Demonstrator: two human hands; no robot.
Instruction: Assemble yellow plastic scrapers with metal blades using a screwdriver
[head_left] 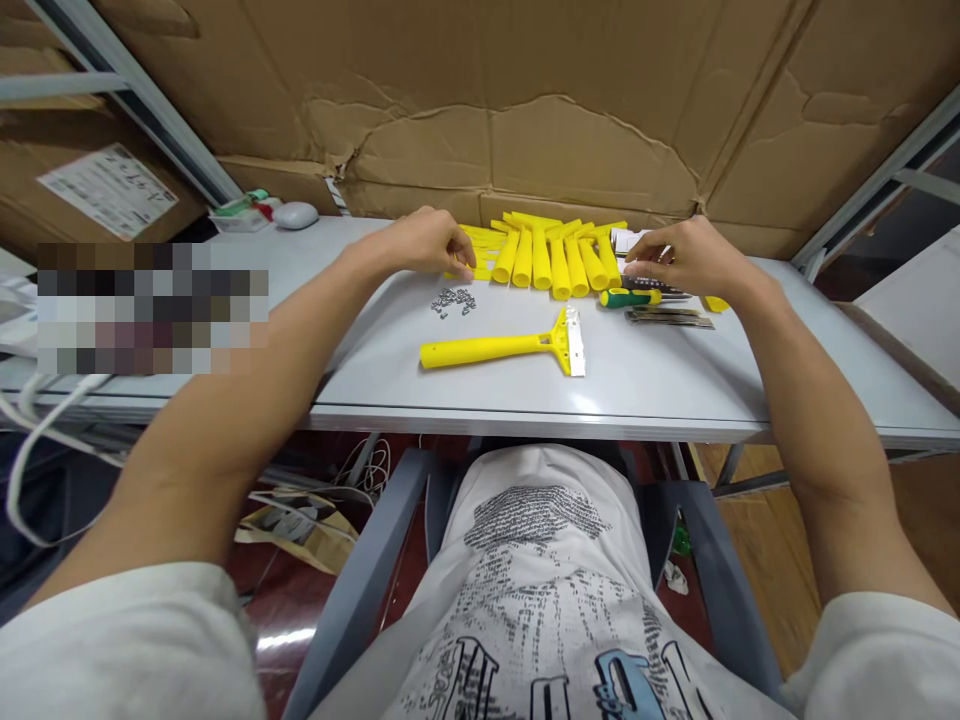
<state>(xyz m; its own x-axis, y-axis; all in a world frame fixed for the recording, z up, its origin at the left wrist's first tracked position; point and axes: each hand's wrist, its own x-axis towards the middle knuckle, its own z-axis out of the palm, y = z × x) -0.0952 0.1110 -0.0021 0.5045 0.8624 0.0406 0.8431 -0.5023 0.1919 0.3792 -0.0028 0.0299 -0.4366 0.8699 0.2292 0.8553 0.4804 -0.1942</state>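
Observation:
My left hand (pixel 437 243) is at the back of the table, fingers curled down beside flat yellow plastic pieces (pixel 484 240); its fingertips touch there, and what they pinch is hidden. My right hand (pixel 679 252) bends its fingers over dark packets (pixel 637 284) and a white paper piece (pixel 626 238); any item in its fingertips is too small to name. Between the hands lies a row of yellow tubular handles (pixel 559 268). In front rests a yellow scraper (pixel 487 350) with a white-covered blade end. Small metal screws (pixel 454 300) form a loose pile near my left hand.
By my right hand lie a green and yellow screwdriver (pixel 630 298), thin metal strips (pixel 670 317) and a yellow piece (pixel 716 303). A cardboard sheet (pixel 517 120) stands behind the table (pixel 660 380). A white computer mouse (pixel 295 215) sits at the back left; cables (pixel 45 430) hang at the left.

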